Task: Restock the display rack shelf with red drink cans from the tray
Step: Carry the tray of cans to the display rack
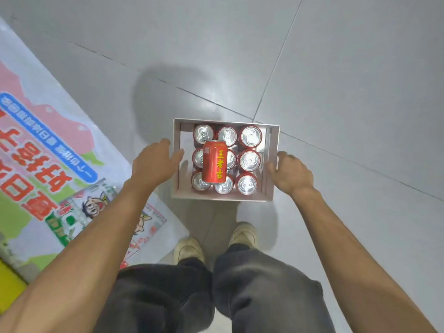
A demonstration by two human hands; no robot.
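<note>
We've got open floor (336, 80) round the tray (224, 121), but one can (214, 162) (lying sideways) covers the middle upright cans (227, 135).

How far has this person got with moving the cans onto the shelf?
Barely started, it seems. Done: nothing visible. The tray sits on the floor with nine upright red cans and one can lying on top. In hand: the left hand touches the tray's left wall and the right hand grips its right wall; neither holds a can. Left: every can, and no shelf is in view.

Glossy metal cans (249, 161) (shiny silver tops); matt pale tray (223, 121); smooth floor tiles (360, 68).
</note>
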